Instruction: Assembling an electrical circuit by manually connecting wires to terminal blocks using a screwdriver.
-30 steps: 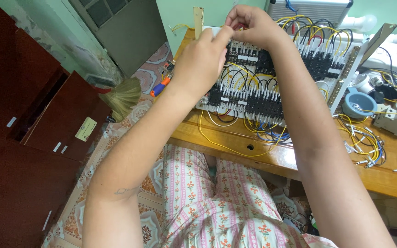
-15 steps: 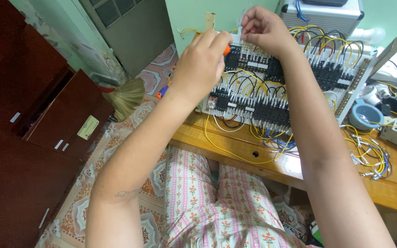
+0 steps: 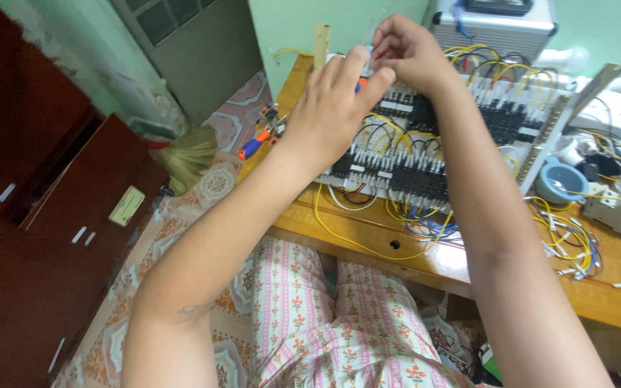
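Both hands met over the wired terminal board, left hand steadying, right hand fingers pinched on something small, unclear what.

head view | looks down, close | over wooden table

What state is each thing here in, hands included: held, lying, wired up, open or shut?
Left hand: raised over the panel's far edge, fingers closed on a small orange-tipped item.
Right hand: pinching something small, too blurred to name.
Wiring panel: lying on the wooden table, threaded with yellow wires.
Loose wire bundle: lying unattached.
Blue tape roll: lying flat.
Metal case: shut.
Broom: on the floor.
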